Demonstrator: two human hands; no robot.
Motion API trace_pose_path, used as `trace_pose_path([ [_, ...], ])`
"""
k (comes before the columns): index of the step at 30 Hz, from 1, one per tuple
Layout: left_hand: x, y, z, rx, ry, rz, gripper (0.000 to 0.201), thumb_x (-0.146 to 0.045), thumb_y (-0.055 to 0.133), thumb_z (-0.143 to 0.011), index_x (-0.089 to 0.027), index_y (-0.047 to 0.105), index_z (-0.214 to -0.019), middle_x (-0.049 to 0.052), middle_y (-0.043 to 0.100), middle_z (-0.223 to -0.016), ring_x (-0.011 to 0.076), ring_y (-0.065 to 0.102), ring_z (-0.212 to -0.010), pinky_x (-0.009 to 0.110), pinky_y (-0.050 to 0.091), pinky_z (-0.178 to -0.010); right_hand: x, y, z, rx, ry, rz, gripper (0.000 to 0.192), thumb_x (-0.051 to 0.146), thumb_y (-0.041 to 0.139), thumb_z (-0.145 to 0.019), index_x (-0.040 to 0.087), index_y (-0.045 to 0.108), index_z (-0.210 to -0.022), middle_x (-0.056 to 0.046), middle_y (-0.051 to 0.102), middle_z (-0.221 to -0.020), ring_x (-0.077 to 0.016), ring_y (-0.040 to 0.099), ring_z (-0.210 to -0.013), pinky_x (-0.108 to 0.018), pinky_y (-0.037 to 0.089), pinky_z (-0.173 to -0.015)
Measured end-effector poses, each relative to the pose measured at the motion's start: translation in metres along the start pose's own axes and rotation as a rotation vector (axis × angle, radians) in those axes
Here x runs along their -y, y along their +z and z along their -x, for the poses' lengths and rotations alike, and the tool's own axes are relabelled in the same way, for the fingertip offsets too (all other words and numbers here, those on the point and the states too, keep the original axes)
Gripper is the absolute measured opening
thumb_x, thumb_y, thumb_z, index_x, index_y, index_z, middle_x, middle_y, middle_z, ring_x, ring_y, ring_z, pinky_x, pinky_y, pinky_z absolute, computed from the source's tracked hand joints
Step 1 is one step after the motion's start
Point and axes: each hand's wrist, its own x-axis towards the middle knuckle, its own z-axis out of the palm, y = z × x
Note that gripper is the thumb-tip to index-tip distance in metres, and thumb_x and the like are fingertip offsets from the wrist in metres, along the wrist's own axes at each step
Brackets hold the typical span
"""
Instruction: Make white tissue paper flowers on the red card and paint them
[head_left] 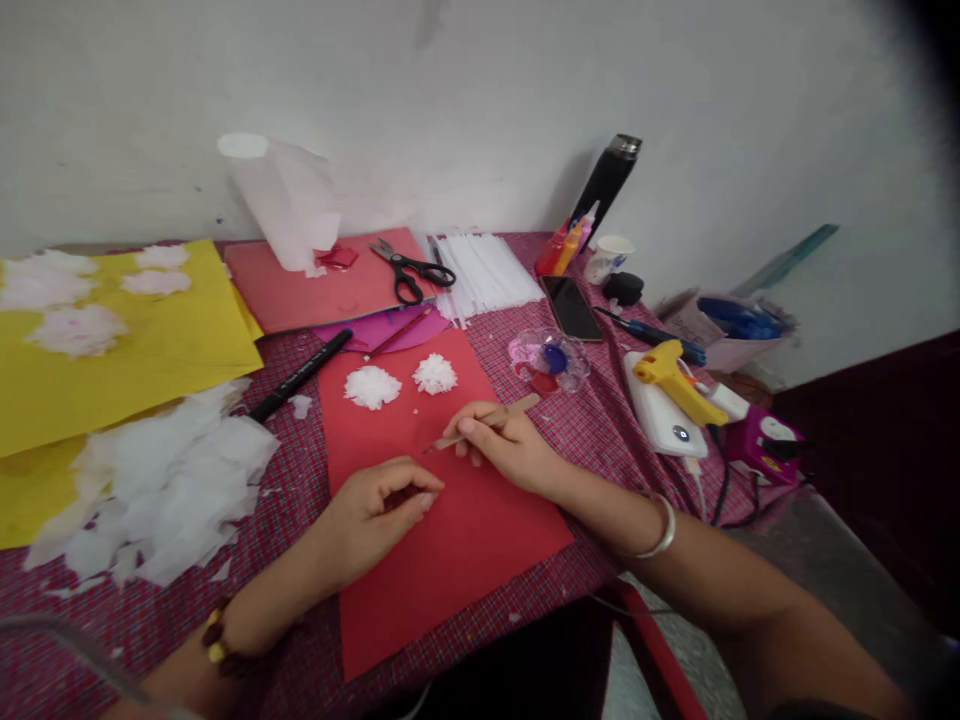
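Observation:
My right hand (504,440) is closed around a light wooden paintbrush (517,406), whose thin dark tip points left, close over the red sheet of paper (450,560). Curled loosely at the left side of that sheet, my left hand (382,512) has thumb and forefinger near each other, with nothing visible between them. Two ruffled white paper puffs lie on the sheet beyond my hands, a larger left puff (372,387) and a smaller right puff (435,374). A clear flower-shaped palette (574,368) holds blue, pink and red paint.
Torn white tissue (172,480), yellow sheets (172,345) with puffs and a black marker (300,375) lie left. Scissors (409,275), a tissue roll (277,205) and white strips (491,275) are behind. Right are a phone (571,307), paper cup (608,258), bottle (606,185) and yellow glue gun (679,382).

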Motion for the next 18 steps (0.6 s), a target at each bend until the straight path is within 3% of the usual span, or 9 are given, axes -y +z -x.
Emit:
trace_pose_path([
  [4,-0.007,-0.005,0.005,0.024,-0.008,0.053,0.016,-0.023,0.056,-0.086,-0.018,0.070,-0.092,0.003,0.073,-0.091,0.0154,0.065,-0.081,0.025,0.049,-0.074,-0.003,-0.002,-0.004,0.027,0.147,-0.102,0.035,0.043,0.047,-0.096,0.014,0.064,-0.089,-0.001,0.061,-0.071,-0.0084,0.053,-0.054,-0.023,0.044,-0.054],
  [7,-0.011,-0.025,0.009,0.013,0.006,-0.079,0.017,-0.024,0.052,-0.088,-0.018,0.069,-0.089,0.002,0.072,-0.086,0.0140,0.063,-0.076,0.024,0.048,-0.069,-0.004,-0.004,-0.005,0.028,0.166,-0.103,0.034,0.041,0.047,-0.096,0.014,0.065,-0.089,-0.001,0.061,-0.071,-0.0085,0.054,-0.055,-0.023,0.044,-0.057],
  [9,-0.011,-0.049,0.013,-0.140,0.008,-0.332,0.019,-0.025,0.051,-0.089,-0.019,0.067,-0.083,0.002,0.070,-0.081,0.0147,0.062,-0.073,0.026,0.046,-0.069,-0.004,-0.005,-0.007,0.042,0.182,-0.116,0.033,0.041,0.047,-0.095,0.014,0.065,-0.088,-0.001,0.062,-0.071,-0.0087,0.054,-0.055,-0.024,0.044,-0.057],
  [12,-0.003,-0.093,0.024,-0.593,-0.086,-0.715,0.021,-0.030,0.052,-0.087,-0.019,0.066,-0.077,0.004,0.069,-0.079,0.0187,0.062,-0.076,0.031,0.045,-0.072,-0.003,-0.003,-0.013,0.077,0.243,-0.150,0.032,0.042,0.051,-0.093,0.014,0.064,-0.086,-0.002,0.062,-0.069,-0.0091,0.054,-0.054,-0.024,0.044,-0.055],
  [14,0.005,-0.121,0.032,-0.843,-0.182,-0.794,0.024,-0.036,0.054,-0.086,-0.019,0.066,-0.076,0.004,0.070,-0.078,0.0205,0.064,-0.077,0.032,0.046,-0.073,-0.002,-0.002,-0.019,0.111,0.297,-0.186,0.031,0.042,0.054,-0.091,0.014,0.064,-0.084,-0.002,0.062,-0.068,-0.0089,0.054,-0.052,-0.023,0.043,-0.052],
  [16,0.015,-0.142,0.040,-0.968,-0.300,-0.818,0.027,-0.039,0.052,-0.086,-0.019,0.068,-0.080,0.005,0.071,-0.079,0.0224,0.066,-0.077,0.034,0.048,-0.073,-0.002,-0.003,-0.023,0.145,0.338,-0.236,0.032,0.044,0.056,-0.089,0.013,0.064,-0.084,-0.002,0.062,-0.067,-0.0087,0.054,-0.052,-0.022,0.043,-0.050],
  [18,0.025,-0.154,0.044,-0.969,-0.388,-0.850,0.027,-0.035,0.051,-0.085,-0.017,0.070,-0.088,0.008,0.073,-0.086,0.0249,0.067,-0.082,0.036,0.049,-0.076,-0.003,-0.003,-0.024,0.158,0.347,-0.281,0.033,0.045,0.057,-0.089,0.013,0.065,-0.085,-0.002,0.062,-0.067,-0.0084,0.054,-0.052,-0.021,0.043,-0.049],
])
